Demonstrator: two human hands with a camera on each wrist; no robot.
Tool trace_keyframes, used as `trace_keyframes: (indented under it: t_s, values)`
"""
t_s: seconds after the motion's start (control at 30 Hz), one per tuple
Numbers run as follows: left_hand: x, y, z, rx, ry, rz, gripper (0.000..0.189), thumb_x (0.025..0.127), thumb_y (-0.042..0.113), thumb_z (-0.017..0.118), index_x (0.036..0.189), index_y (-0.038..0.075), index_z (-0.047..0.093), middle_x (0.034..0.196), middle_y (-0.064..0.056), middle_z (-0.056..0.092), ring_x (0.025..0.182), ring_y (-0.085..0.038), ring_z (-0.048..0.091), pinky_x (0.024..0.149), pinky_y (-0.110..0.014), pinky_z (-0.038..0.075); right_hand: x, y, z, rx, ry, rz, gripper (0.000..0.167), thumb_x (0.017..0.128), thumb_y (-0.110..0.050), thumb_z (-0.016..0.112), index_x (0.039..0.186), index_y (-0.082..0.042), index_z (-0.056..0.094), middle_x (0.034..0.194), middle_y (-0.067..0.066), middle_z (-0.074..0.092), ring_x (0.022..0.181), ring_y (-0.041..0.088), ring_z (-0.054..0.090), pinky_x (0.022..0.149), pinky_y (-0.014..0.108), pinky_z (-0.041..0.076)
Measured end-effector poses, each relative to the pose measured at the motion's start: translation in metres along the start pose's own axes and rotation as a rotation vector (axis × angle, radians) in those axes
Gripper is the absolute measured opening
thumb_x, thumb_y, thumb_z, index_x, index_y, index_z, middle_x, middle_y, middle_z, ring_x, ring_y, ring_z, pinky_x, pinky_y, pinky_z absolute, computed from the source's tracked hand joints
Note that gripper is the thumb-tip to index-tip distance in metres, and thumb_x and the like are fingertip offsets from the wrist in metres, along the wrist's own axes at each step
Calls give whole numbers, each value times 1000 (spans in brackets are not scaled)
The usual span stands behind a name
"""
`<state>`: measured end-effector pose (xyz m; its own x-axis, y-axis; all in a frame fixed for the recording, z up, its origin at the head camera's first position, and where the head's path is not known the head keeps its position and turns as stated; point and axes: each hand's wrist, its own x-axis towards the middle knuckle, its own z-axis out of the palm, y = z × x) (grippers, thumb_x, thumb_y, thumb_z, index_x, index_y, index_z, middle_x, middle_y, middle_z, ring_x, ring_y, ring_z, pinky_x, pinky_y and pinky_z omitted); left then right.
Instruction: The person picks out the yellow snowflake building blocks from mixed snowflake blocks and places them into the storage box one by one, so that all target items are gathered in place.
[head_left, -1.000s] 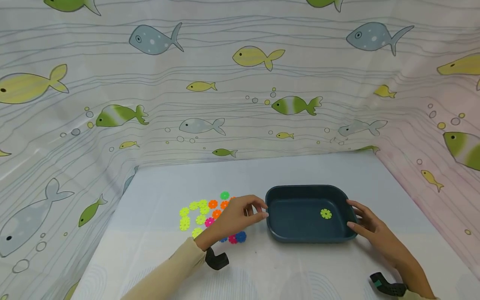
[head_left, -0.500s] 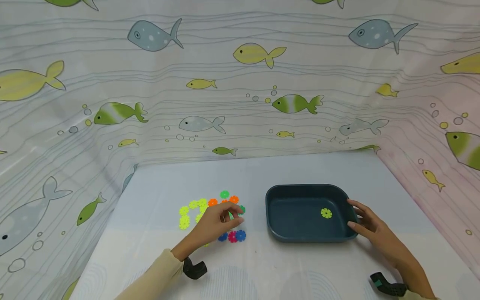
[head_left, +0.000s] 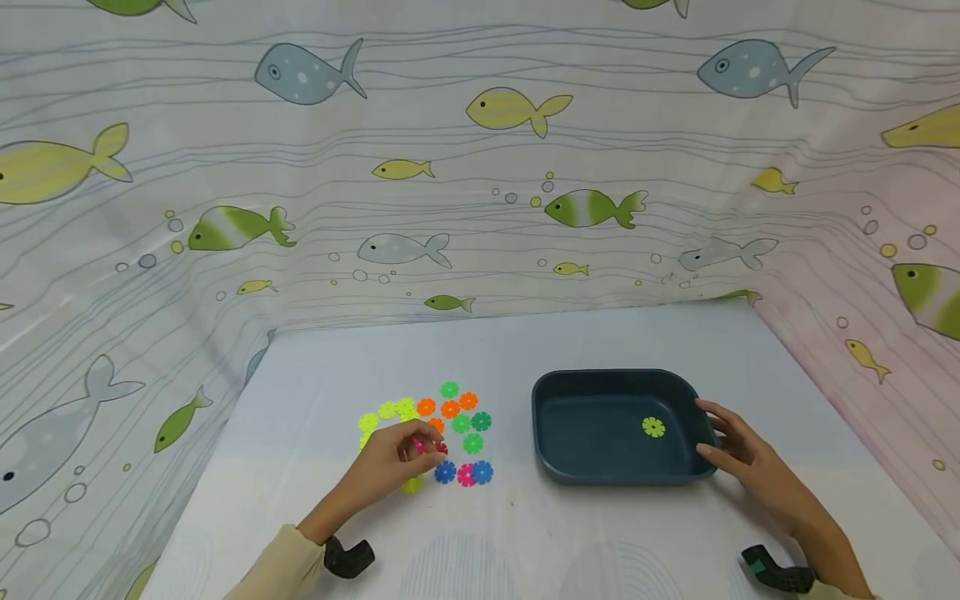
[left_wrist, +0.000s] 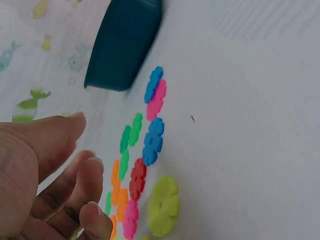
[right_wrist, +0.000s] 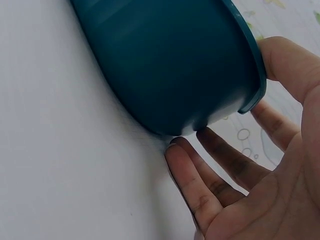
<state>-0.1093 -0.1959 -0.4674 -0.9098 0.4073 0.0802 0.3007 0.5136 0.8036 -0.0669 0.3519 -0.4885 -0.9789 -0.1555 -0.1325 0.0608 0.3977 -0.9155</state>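
My left hand [head_left: 393,458] hovers over flower-shaped plastic discs in the head view, thumb and fingers apart with nothing between them. Near its fingertips lie a red disc [left_wrist: 138,179], a pink disc [left_wrist: 130,219] and a yellow-green disc [left_wrist: 163,206]. At the right end of a dark teal rectangular basin [head_left: 600,480], my right hand [head_left: 750,458] holds the rim and outer wall with thumb and fingers. In the right wrist view the thumb [right_wrist: 287,65] is at the rim and several fingertips meet the wall below. One yellow-green disc [head_left: 653,427] lies inside the basin.
Orange discs [head_left: 450,409], green discs [head_left: 472,443] and blue discs [head_left: 446,472] lie between the left hand and the basin, some overlapping. More yellow discs [head_left: 387,410] are at the left. A fish-print curtain [head_left: 510,250] encloses the white table [head_left: 540,542] at the back and sides.
My left hand has moved from the basin's left rim leftward and nearer, over the discs, uncovering the orange, green and blue ones. The right hand and the basin stay in place.
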Motion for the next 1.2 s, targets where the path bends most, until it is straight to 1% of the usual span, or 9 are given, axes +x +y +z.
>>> trace_keyframes:
  t_s: [0.07,0.2,0.4,0.53,0.63,0.8,1.03,1.2]
  values:
    - [-6,-2,-3,13,-1,-19,26,90,33,82,108,17,73,92,9,69,66,-15,58,57,-24,48,0,0,0,4,1,-1,73,107,-29,59,165,-33,15,163,31,15,140,59,28,99,78,32]
    - [-16,-6,-7,28,-14,-46,29,89,33,83,110,17,73,94,8,68,65,-13,57,56,-24,48,0,0,1,5,4,0,73,107,-29,59,165,-34,15,163,32,15,140,59,27,100,79,31]
    - [-30,-14,-14,62,-10,-44,32,85,31,87,108,15,72,93,4,69,65,-11,57,58,-25,48,2,0,1,-6,-1,0,73,107,-29,59,165,-34,15,162,32,16,140,60,28,99,79,31]
    - [-36,-17,-16,69,1,-57,31,84,29,88,108,16,72,94,4,70,67,-11,57,59,-25,48,3,0,0,-14,1,1,73,107,-30,59,165,-34,15,162,32,15,139,60,28,100,79,32]
    - [-39,-19,-16,84,-13,-69,30,84,27,88,108,18,73,94,6,70,66,-10,56,59,-24,48,3,0,0,-11,1,3,74,107,-30,59,165,-34,14,162,32,15,140,60,27,99,79,31]
    - [-39,-20,-13,128,-51,-58,28,84,22,88,108,19,75,93,8,68,67,-8,55,60,-23,48,1,1,1,-19,7,-4,74,107,-29,59,166,-33,14,162,33,17,139,61,29,99,79,32]
    - [-39,-21,-11,149,-15,-54,28,82,20,89,107,18,75,91,7,65,66,-8,54,59,-24,48,2,0,1,-22,5,2,74,107,-31,59,165,-35,14,162,33,16,139,61,27,99,80,31]
    - [-39,-23,-11,168,4,-82,29,79,23,91,104,18,76,90,6,61,66,-7,53,60,-24,48,1,-1,1,-19,3,4,74,107,-31,59,166,-34,14,162,33,16,139,62,27,99,80,30]
